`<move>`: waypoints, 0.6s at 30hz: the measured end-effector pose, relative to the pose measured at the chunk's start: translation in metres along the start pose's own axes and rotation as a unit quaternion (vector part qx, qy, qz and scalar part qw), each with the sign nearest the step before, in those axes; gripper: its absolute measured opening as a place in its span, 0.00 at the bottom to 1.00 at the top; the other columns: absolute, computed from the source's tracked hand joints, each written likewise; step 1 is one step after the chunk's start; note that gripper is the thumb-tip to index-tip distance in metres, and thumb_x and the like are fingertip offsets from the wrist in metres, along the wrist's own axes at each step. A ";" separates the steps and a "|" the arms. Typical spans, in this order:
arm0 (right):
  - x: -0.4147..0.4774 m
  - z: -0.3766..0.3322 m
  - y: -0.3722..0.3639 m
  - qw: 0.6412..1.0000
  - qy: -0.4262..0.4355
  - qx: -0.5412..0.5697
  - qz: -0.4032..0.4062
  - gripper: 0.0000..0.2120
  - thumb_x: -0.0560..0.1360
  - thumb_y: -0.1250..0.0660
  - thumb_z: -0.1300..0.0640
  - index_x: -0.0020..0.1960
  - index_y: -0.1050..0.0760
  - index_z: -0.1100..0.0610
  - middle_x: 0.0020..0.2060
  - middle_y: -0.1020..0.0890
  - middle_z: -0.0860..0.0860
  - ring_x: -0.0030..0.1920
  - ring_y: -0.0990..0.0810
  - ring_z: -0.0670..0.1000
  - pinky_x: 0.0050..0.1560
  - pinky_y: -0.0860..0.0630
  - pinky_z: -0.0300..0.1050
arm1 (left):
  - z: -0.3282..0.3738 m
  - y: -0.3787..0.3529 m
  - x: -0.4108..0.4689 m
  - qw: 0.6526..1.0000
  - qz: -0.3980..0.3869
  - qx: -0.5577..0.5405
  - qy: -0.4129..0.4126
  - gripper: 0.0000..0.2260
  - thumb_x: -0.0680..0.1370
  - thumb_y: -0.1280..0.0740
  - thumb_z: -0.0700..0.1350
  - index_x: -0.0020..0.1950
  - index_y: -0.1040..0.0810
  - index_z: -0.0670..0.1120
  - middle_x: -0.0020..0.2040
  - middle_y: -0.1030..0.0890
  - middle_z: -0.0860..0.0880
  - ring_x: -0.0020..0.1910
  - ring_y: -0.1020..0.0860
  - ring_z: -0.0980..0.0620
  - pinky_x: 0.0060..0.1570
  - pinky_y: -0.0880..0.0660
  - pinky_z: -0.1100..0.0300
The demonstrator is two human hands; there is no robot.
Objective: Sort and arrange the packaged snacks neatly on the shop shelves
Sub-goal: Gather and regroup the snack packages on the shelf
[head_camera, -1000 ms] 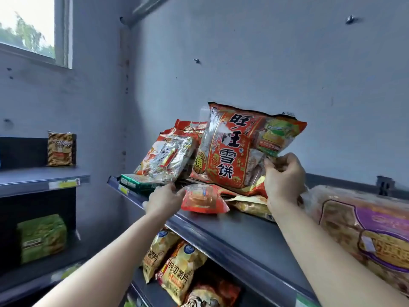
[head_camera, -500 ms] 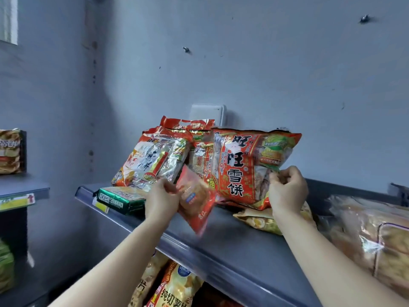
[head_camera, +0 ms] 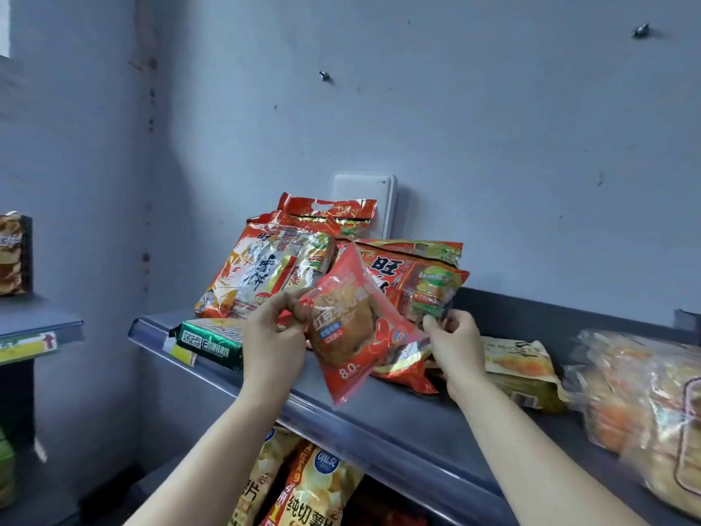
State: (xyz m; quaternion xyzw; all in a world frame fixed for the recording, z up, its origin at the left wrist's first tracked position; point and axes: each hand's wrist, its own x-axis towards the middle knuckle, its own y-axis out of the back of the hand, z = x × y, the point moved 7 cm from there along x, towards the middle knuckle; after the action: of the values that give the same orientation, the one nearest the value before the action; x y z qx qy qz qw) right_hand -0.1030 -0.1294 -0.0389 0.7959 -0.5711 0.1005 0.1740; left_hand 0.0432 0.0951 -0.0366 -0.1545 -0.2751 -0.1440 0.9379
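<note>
**Head view: small red packet held up in front of the top shelf**

Head camera looks up at a grey metal shelf (head_camera: 398, 415) set against a blue-grey wall. The left hand (head_camera: 271, 336) pinches the upper left edge of a small red plastic snack packet printed with a brown bun (head_camera: 352, 332), thumb and fingers closed on the film. The packet hangs tilted in the air, over the shelf's front edge and in front of the pile. The right hand (head_camera: 455, 345) has its fingers curled on the lower right corner of a large red rice-cracker bag with black characters (head_camera: 417, 275), which leans back on the shelf. The small packet's right corner reaches this hand's thumb; whether they touch cannot be told.

Just left of that bag leans a white-and-red crinkled cracker bag (head_camera: 261, 275), and a flat green pack (head_camera: 212, 341) lies at the shelf's front left. A yellow-green packet (head_camera: 519, 366) lies flat beside the right wrist, with a clear bag of orange pastries (head_camera: 645, 404) further right. Yellow crisp bags (head_camera: 315, 487) stand on the shelf below.
</note>
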 end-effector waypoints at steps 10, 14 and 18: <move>-0.081 -0.010 0.012 0.983 0.086 0.077 -0.145 0.18 0.70 0.26 0.50 0.58 0.25 0.39 0.56 0.20 0.39 0.57 0.23 0.39 0.57 0.23 0.42 | -0.015 -0.048 -0.015 0.989 -0.120 -0.075 0.032 0.19 0.76 0.43 0.26 0.32 0.31 0.45 0.45 0.17 0.54 0.43 0.21 0.52 0.34 0.25 0.61; -0.092 -0.004 0.040 0.989 0.121 0.077 -0.047 0.21 0.71 0.27 0.61 0.57 0.24 0.41 0.51 0.18 0.37 0.54 0.21 0.38 0.57 0.23 0.43 | -0.012 -0.060 -0.031 0.987 -0.120 -0.106 0.021 0.14 0.79 0.36 0.34 0.42 0.23 0.53 0.54 0.20 0.55 0.51 0.20 0.50 0.43 0.22 0.51; -0.109 0.006 0.068 0.983 0.109 0.137 0.051 0.18 0.71 0.27 0.63 0.53 0.22 0.42 0.47 0.17 0.36 0.50 0.20 0.36 0.51 0.23 0.37 | -0.007 -0.073 -0.071 0.979 -0.165 -0.116 0.002 0.20 0.77 0.31 0.42 0.66 0.32 0.53 0.65 0.27 0.55 0.63 0.26 0.62 0.62 0.25 0.54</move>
State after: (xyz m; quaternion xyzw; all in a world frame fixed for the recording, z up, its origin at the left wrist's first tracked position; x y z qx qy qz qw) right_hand -0.2032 -0.0561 -0.0730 0.7664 -0.5691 0.2730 0.1195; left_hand -0.0363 0.0388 -0.0668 -0.2139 -0.2763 -0.3281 0.8776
